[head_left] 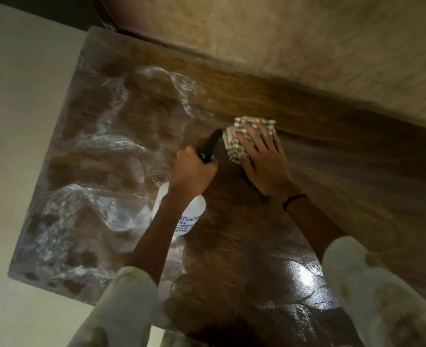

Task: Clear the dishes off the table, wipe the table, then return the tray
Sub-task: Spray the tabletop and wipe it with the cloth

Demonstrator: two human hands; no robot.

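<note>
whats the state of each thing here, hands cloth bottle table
left hand: closed around the spray bottle's black head
spray bottle: held, nozzle toward the cloth
right hand: flat, fingers spread, pressing on the cloth
checked cloth: bunched under the right hand, on the table
table: wooden, wet streaks across the left part

A pale floor (19,108) lies to the left, and a mottled tan wall (307,41) stands along the far side.

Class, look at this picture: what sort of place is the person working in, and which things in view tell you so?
Probably an indoor dining or eating area. A wooden table stands against a textured wall, wet with streaks, while the left hand grips a spray bottle and the right hand presses a checked cloth.
</note>
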